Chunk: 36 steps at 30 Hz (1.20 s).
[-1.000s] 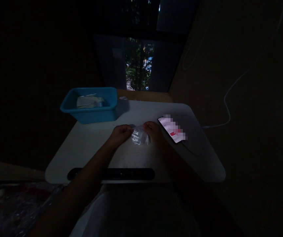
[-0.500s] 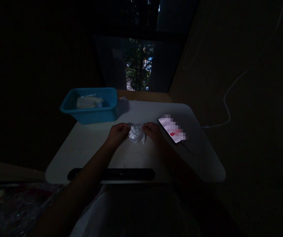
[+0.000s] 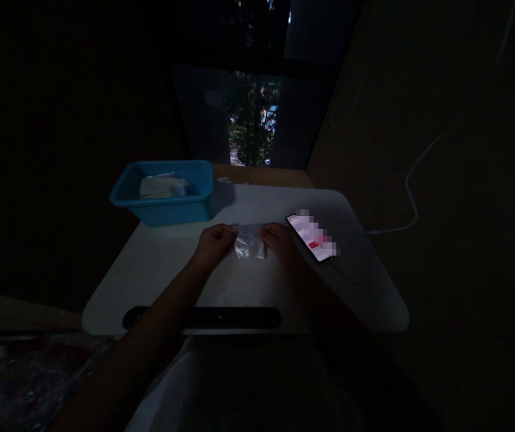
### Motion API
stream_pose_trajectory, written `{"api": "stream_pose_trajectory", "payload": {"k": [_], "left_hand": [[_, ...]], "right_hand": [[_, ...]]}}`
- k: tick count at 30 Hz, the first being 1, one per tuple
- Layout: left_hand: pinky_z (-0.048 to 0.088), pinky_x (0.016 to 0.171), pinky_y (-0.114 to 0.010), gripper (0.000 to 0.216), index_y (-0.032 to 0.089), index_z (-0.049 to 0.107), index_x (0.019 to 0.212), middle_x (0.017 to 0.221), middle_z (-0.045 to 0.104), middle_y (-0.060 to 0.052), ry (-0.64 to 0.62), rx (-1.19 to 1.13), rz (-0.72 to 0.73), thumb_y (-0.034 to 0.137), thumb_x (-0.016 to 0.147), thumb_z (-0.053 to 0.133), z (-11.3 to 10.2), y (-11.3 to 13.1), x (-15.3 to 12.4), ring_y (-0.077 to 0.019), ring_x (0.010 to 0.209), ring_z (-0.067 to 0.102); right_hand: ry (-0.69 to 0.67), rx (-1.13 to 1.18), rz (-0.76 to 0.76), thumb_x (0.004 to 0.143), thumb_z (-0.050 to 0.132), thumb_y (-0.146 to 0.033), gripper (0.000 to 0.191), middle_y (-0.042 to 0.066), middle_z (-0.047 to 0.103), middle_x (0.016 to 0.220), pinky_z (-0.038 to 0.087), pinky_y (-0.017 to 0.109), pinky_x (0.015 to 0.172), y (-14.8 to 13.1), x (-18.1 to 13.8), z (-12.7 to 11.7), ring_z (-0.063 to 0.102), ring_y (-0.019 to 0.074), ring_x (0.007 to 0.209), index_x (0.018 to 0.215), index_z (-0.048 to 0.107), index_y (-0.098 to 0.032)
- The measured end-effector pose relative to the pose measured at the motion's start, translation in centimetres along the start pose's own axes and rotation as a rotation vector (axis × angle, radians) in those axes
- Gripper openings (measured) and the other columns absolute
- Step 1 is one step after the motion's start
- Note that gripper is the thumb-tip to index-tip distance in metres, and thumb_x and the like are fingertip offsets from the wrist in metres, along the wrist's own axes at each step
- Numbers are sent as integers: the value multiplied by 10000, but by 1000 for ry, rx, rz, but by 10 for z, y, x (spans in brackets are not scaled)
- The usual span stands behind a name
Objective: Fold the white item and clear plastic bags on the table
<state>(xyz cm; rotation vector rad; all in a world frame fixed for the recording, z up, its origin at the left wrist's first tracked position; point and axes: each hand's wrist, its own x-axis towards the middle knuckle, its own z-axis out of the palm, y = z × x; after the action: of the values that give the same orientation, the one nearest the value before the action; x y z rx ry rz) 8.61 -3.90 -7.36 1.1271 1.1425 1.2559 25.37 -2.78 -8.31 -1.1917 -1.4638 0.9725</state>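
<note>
A small clear plastic bag (image 3: 249, 242) is stretched between my two hands over the middle of the white table (image 3: 158, 264). My left hand (image 3: 214, 242) pinches its left edge with closed fingers. On the other side, my right hand (image 3: 279, 239) grips the right edge, fingers curled. The scene is very dark, and what is inside the bag cannot be made out.
A blue plastic tub (image 3: 167, 191) with pale packets in it stands at the table's back left. A lit phone (image 3: 312, 236) lies just right of my right hand. A dark slot (image 3: 201, 317) runs along the table's front edge. A white cable (image 3: 412, 192) hangs on the right wall.
The bag was crumpled and lower between my hands; it has been lifted slightly and pulled flatter and wider. Both hands stayed near the same spot.
</note>
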Motion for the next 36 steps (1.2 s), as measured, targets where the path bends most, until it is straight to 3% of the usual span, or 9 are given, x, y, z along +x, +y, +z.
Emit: {"api": "stream_pose_trajectory", "payload": {"k": [15, 26, 32, 36], "left_hand": [[330, 384, -181, 244, 132, 557, 572, 401, 506, 38, 13, 18, 6, 344, 540, 673, -2, 0, 2, -60, 349, 434], [375, 437, -210, 355, 112, 628, 740, 500, 554, 11, -64, -115, -48, 375, 511, 695, 0, 3, 0, -71, 416, 466], [320, 407, -182, 266, 123, 581, 575, 446, 515, 26, -103, 44, -32, 361, 520, 685, -3, -4, 3, -58, 390, 433], [285, 385, -174, 267, 127, 560, 561, 427, 485, 41, -75, 59, -29, 369, 533, 668, -3, -4, 2, -48, 363, 398]], "right_hand": [[-10, 13, 9, 637, 535, -438, 273, -32, 472, 457, 369, 207, 465, 1, -2, 0, 488, 105, 495, 593, 503, -171], [18, 30, 8, 629, 539, -472, 302, -43, 459, 479, 347, 199, 436, 2, -2, -1, 448, 86, 464, 636, 502, -172], [24, 30, -4, 618, 543, -480, 314, -39, 460, 509, 337, 196, 447, -2, -3, -2, 430, 80, 484, 616, 496, -169], [-21, 24, -11, 646, 521, -473, 312, -50, 427, 483, 312, 191, 432, -9, -4, -3, 386, 63, 446, 606, 505, -163]]}}
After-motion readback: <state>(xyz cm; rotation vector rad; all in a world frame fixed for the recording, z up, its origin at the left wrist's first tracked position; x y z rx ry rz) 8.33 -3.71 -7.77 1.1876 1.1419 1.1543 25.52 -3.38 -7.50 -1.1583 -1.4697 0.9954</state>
